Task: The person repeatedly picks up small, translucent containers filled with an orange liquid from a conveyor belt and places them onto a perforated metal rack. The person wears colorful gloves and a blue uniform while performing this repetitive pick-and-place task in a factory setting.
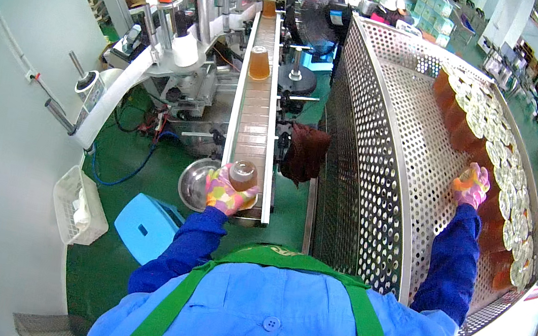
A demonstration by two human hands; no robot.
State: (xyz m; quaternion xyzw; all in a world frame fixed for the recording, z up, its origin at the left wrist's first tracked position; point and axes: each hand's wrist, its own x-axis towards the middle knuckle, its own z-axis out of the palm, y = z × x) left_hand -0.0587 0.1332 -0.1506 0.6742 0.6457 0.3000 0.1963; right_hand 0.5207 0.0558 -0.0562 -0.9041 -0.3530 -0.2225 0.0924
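My left hand (230, 191), in a patterned glove, is wrapped around a clear cup (243, 172) of brown contents at the near end of the narrow conveyor (256, 113). To the right, my right hand (471, 186), gloved alike, reaches into a large perforated metal bin (408, 113). Its fingers are curled beside the packed cups (514, 175), which have shiny, clear ends and brown sides. Whatever those fingers hold, if anything, is hard to make out. Farther up the belt stands another amber cup (259, 64), with one more (269, 7) beyond it.
A metal bowl (194, 184) sits beside the conveyor's near end. Left of it are a blue stool (147, 227) and a white basket (81, 205). A labelling machine (182, 52) flanks the belt; a black fan (315, 10) stands opposite. Brown cloth (304, 154) hangs between conveyor and bin.
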